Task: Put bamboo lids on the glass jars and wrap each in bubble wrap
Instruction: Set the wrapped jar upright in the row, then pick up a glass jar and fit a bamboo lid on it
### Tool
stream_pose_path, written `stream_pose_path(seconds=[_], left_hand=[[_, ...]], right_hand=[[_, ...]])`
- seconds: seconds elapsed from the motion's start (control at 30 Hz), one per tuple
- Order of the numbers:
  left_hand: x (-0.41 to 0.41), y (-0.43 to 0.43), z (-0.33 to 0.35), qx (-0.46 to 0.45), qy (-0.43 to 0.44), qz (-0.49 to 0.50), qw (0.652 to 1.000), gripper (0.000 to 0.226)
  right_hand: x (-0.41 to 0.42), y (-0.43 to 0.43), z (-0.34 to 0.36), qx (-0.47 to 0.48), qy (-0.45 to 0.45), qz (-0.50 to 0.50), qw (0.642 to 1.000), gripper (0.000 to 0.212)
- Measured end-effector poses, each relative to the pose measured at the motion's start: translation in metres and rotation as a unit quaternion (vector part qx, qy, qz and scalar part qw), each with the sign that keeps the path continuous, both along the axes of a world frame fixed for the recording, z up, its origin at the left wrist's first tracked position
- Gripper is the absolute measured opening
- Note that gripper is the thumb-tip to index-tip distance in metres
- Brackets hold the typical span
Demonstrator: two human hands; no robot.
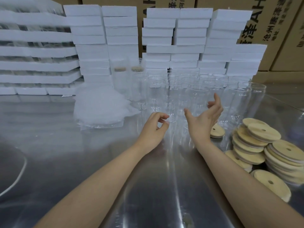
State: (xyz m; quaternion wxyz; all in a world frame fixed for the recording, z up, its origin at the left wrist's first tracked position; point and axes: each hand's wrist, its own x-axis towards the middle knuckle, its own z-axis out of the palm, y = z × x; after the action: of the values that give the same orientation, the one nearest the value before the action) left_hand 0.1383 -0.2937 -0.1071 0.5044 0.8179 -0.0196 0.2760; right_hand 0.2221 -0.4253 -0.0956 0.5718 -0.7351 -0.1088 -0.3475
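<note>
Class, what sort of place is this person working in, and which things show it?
Probably a packing area in a warehouse or factory: stacked white foam boxes, printed cardboard cartons behind them, and many glass jars beside piled bamboo lids on a steel table.

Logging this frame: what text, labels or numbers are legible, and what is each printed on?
"AH", turned sideways: right cardboard box.
"沧州唐泽", smaller line on that box; rest unreadable.
"AH", partly cropped: middle cardboard box.
White marks on glass jars: too small to read.
</note>
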Motion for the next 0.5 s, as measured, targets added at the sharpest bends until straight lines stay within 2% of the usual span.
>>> stream_pose_path(seconds=[0.2, 0.37, 0.43, 0.5], left_hand=[[-0.004, 0.000, 0.001, -0.013, 0.017, -0.014, 1.000, 0.014], [-0.008, -0.001, 0.003, -0.045, 0.017, -0.039, 0.998, 0.029], [-0.009, -0.002, 0.005, -0.073, 0.008, -0.046, 0.996, 0.028], [-0.010, -0.003, 0.010, -0.124, -0.011, -0.040, 0.991, 0.021]], right_hand=[[0.000, -0.001, -0.002, -0.011, 0.046, 0.029, 0.998, 0.103], [-0.010, 0.001, 0.001, 0.003, 0.039, 0.030, 0.999, 0.100], [-0.018, 0.002, 0.005, 0.045, -0.001, 0.074, 0.996, 0.096], [-0.028, 0.002, 0.010, 0.083, -0.052, 0.163, 0.982, 0.090]])
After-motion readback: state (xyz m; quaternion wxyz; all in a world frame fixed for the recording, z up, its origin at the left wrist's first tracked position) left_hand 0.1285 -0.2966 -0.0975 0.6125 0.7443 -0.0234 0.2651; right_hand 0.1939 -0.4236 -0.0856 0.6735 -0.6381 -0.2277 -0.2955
